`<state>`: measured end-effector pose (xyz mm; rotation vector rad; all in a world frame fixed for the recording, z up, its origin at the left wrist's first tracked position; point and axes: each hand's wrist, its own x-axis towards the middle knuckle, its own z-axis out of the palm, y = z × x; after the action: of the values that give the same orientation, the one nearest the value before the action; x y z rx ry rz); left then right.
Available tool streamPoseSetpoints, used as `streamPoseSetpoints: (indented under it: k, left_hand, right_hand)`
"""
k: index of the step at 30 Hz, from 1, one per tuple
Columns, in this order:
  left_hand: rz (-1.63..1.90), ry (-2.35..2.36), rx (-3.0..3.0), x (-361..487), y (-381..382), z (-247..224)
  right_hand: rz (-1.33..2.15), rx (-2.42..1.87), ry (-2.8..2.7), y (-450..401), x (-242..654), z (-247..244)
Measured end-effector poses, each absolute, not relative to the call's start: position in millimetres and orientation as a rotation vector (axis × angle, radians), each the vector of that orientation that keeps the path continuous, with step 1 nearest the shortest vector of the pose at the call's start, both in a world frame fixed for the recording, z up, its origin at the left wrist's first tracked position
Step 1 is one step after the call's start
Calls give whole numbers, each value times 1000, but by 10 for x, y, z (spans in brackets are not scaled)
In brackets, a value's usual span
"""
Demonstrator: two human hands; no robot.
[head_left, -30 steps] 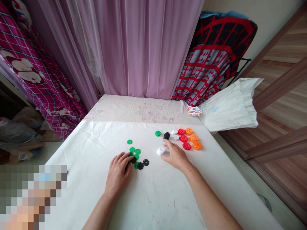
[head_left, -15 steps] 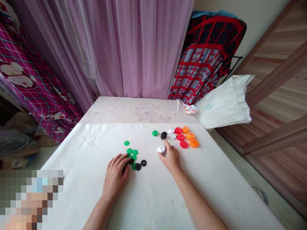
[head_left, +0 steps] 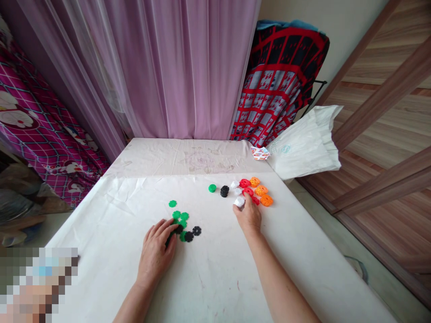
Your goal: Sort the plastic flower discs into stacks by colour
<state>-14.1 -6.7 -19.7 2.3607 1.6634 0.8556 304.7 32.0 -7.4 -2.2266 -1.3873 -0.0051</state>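
Observation:
My right hand (head_left: 251, 218) grips a small stack of white notched plastic discs (head_left: 239, 201) between thumb and fingers, close beside the red stacks (head_left: 245, 183). Behind it are two other white stacks (head_left: 235, 184), with orange stacks (head_left: 266, 200) to the right. To the left stand a black stack (head_left: 224, 191) and a short green stack (head_left: 212, 188). My left hand (head_left: 156, 246) rests palm down, fingers apart, at the edge of loose green discs (head_left: 183, 216) and black discs (head_left: 189, 236). Its fingers partly cover some black ones. One green disc (head_left: 173, 203) lies apart from the pile.
A white cloth (head_left: 111, 242) covers the table. At its far right corner are a small patterned paper box (head_left: 260, 153) and a large white bag (head_left: 306, 146). Purple curtains (head_left: 182, 72) hang behind, and a chair draped in red-and-black fabric (head_left: 279, 80) stands at the back right.
My right hand has carried the white stack right and slightly away from me, up to the white and red stacks. My left hand stays by the loose discs. The camera view has shifted slightly.

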Motion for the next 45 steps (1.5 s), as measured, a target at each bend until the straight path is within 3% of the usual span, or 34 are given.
streamPoseSetpoints:
  k: [8, 13, 22, 28, 34, 45]
  left_hand:
    - [856, 1661, 2353, -139, -73, -197]
    - [864, 1652, 2364, -145, -68, -206]
    - [851, 1654, 2361, -139, -71, -199]
    - [845, 1659, 2343, -129, -81, -200]
    - [847, 1672, 2315, -112, -107, -174]
    - [1191, 1687, 1959, -205, -65, -175]
  right_hand:
    - [36, -2042, -1269, 44, 3036, -233]
    - [-18, -2074, -1576, -175, 2915, -232]
    - [-47, -2282, -1667, 41, 2949, -49]
    - [-83, -2103, -1609, 35, 2996, -176]
    - [180, -1615, -1880, -143, 2523, -230]
    - [513, -1687, -2268, 14, 2066, 198]
